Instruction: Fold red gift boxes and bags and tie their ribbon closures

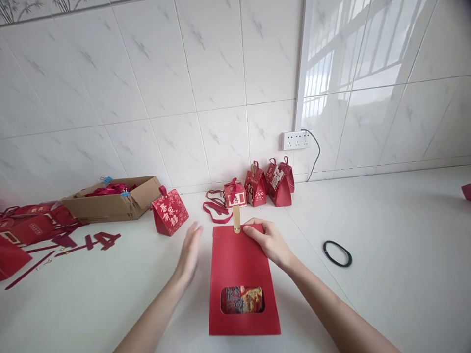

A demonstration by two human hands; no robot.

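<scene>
A tall red gift bag (239, 260) is in front of me, with a gold strap (236, 218) at its top edge. Through the cut-out window low on its front shows a colourful printed packet (243, 300). My right hand (270, 240) grips the bag's top right corner, thumb on the front and fingers behind. To the left of the bag, apart from it, my left hand (190, 252) is raised with fingers stretched out and slightly blurred, holding nothing. Just beyond that hand stands a small red triangular box (170, 212) with white lettering.
Several red favour boxes (257, 186) and a red ribbon (217, 211) lie near the tiled wall. At left are a cardboard box (110, 210), flat red packaging (33, 225) and ribbon pieces (105, 239). A black ring-shaped band (337, 254) lies at right, below a wall socket (295, 140).
</scene>
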